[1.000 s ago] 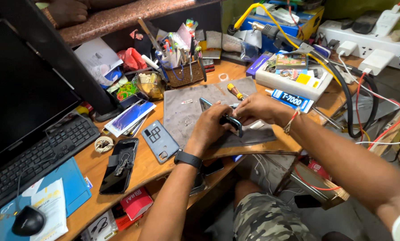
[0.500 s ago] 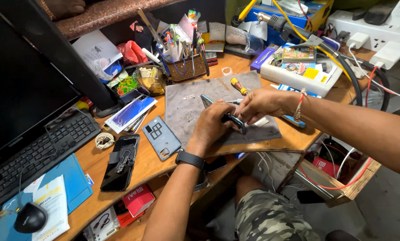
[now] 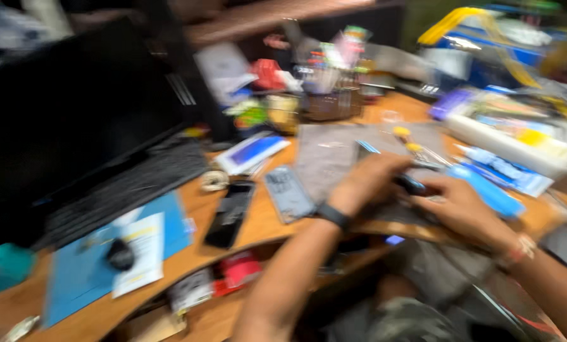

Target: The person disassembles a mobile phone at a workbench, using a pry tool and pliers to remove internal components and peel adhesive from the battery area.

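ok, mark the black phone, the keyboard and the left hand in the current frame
black phone (image 3: 230, 214), head view, middle of its dark face.
keyboard (image 3: 128, 187), head view, centre of the key rows.
left hand (image 3: 366, 180), head view, back of the hand.

Left of the hands: a grey phone back (image 3: 288, 193) and a dark phone (image 3: 230, 213) lie on the counter (image 3: 198, 253).
Behind: a tool holder (image 3: 330, 95) blocks reach.
Right: a white tray (image 3: 517, 136) crowds the edge.
Free room: bare grey mat (image 3: 324, 158).
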